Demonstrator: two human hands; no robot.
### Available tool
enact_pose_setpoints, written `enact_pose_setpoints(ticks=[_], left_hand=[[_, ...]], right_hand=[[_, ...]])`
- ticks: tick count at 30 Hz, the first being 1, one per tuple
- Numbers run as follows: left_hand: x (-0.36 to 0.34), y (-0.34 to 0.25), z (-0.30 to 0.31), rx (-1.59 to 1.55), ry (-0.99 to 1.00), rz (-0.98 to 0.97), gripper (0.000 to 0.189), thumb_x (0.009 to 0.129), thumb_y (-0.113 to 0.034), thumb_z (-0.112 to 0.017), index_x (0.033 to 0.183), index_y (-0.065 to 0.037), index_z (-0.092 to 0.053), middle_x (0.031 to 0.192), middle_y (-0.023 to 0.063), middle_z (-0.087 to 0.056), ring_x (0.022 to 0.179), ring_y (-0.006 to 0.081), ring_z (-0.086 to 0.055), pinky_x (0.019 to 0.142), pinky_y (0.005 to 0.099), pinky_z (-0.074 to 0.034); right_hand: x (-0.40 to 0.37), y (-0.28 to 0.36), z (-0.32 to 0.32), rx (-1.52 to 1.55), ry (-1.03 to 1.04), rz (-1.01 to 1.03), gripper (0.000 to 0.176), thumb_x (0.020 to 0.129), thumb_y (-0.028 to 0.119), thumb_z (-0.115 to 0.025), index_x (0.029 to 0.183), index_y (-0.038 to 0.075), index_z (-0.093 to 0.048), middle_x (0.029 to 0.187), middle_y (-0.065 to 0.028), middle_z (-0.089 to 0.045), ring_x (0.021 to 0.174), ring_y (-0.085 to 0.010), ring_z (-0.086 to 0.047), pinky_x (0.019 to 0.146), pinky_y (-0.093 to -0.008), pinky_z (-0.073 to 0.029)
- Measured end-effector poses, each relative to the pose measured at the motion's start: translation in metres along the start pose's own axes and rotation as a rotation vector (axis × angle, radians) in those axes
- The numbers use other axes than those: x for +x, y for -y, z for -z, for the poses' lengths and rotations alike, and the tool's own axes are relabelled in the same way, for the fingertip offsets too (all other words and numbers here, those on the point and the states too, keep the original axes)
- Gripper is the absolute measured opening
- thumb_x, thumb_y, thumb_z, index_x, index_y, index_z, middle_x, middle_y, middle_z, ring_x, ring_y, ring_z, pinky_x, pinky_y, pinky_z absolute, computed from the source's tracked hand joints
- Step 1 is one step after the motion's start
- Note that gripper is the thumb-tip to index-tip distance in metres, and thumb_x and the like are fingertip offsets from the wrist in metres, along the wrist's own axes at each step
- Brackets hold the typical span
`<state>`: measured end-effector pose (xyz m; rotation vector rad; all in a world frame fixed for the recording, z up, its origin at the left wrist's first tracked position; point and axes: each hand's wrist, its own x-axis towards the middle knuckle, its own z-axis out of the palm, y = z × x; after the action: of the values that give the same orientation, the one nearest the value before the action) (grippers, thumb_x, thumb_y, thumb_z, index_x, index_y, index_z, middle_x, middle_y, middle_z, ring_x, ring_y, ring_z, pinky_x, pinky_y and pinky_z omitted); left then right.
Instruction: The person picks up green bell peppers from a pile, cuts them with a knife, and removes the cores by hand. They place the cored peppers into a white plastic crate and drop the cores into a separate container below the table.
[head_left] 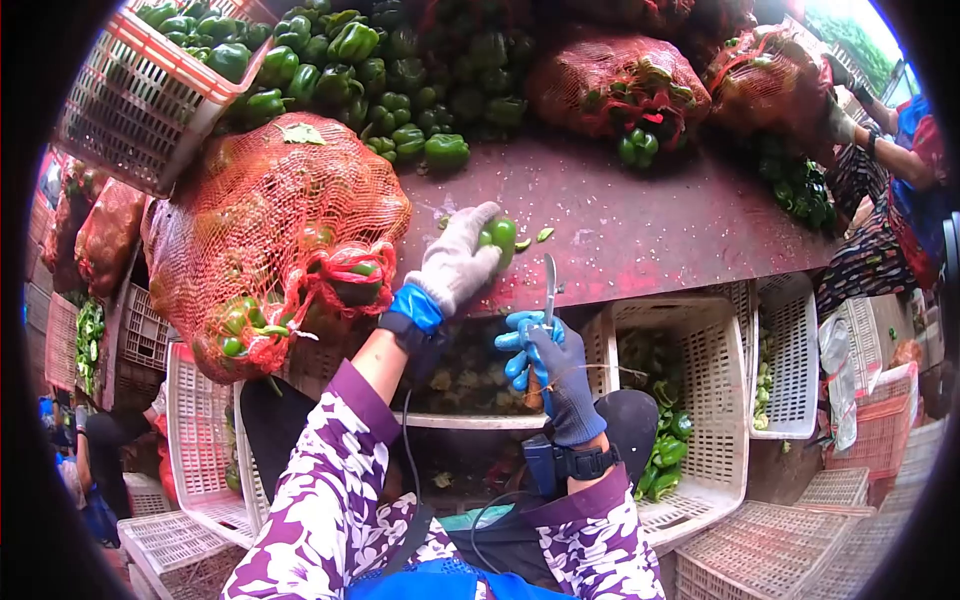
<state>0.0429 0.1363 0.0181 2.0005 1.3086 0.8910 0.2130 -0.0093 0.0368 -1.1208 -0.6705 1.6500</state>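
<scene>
One pepper (497, 238) is in the left hand (456, 264), over the near part of the table (640, 220); the white-gloved fingers bend around its far and left sides, though the thumb's exact place I cannot tell. The right hand (556, 372), in a blue and grey glove, has its fingers curled around the handle of a knife (550, 287), and the blade points up and away from the body, near the pepper but apart from it. Green scraps (545, 234) lie just beside the pepper (pale specks are sprinkled across the red top too). A net bag (280, 215) stuffed with peppers sits left of the left hand, its knotted end toward the person. Beyond are a pile (395, 95) of loose peppers and, to its right, a second bag (615, 80). Right of the right hand, a white crate (716, 400) holds more green peppers (667, 455).
</scene>
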Motion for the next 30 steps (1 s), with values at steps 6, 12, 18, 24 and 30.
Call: enact_pose_setpoints(ticks=[6, 12, 18, 24, 30], left_hand=[[-0.038, 0.005, -0.022, 0.263, -0.23, -0.142, 0.078, 0.088, -0.025, -0.067, 0.152, 0.0, -0.03, 0.152, 0.0238, -0.037, 0.141, 0.0378, -0.037, 0.118, 0.0405, -0.03], [-0.046, 0.004, -0.018, 0.256, -0.257, -0.225, 0.084, 0.08, -0.016, -0.074, 0.151, -0.001, -0.032, 0.145, 0.0255, -0.044, 0.134, 0.042, -0.044, 0.113, 0.0443, -0.036], [-0.056, -0.019, -0.003, 0.334, -0.214, -0.267, 0.089, 0.072, -0.023, -0.08, 0.148, -0.003, -0.038, 0.137, 0.023, -0.052, 0.126, 0.0405, -0.051, 0.108, 0.0454, -0.041], [-0.058, -0.024, 0.001, 0.429, -0.182, -0.26, 0.09, 0.068, -0.025, -0.082, 0.144, -0.001, -0.04, 0.131, 0.0231, -0.054, 0.117, 0.0411, -0.056, 0.1, 0.0468, -0.047], [-0.059, -0.027, -0.002, 0.449, -0.202, -0.33, 0.086, 0.07, -0.016, -0.079, 0.144, 0.0, -0.039, 0.133, 0.0239, -0.053, 0.116, 0.0419, -0.055, 0.099, 0.0455, -0.048]], right_hand=[[0.032, 0.005, -0.013, -0.135, 0.015, 0.002, 0.023, 0.096, 0.019, -0.059, 0.113, 0.004, -0.058, 0.084, -0.0104, -0.068, 0.051, -0.0107, -0.058, 0.043, -0.0243, -0.047], [0.057, 0.009, -0.019, -0.302, -0.308, 0.212, 0.018, 0.096, 0.018, -0.061, 0.107, 0.005, -0.063, 0.084, -0.0073, -0.068, 0.05, -0.0084, -0.056, 0.04, -0.0221, -0.044], [0.048, -0.008, -0.015, -0.527, -0.177, 0.198, 0.011, 0.094, 0.016, -0.061, 0.094, 0.006, -0.065, 0.068, -0.0048, -0.064, 0.045, -0.0074, -0.052, 0.039, -0.0222, -0.042], [0.031, 0.002, -0.021, -0.461, -0.094, -0.008, 0.016, 0.091, 0.019, -0.062, 0.091, 0.004, -0.064, 0.066, -0.0053, -0.063, 0.045, -0.0096, -0.054, 0.041, -0.0245, -0.044], [0.027, 0.002, -0.021, -0.429, -0.096, -0.061, 0.019, 0.09, 0.021, -0.062, 0.09, 0.002, -0.063, 0.066, -0.0067, -0.062, 0.045, -0.0113, -0.055, 0.041, -0.0256, -0.045]])
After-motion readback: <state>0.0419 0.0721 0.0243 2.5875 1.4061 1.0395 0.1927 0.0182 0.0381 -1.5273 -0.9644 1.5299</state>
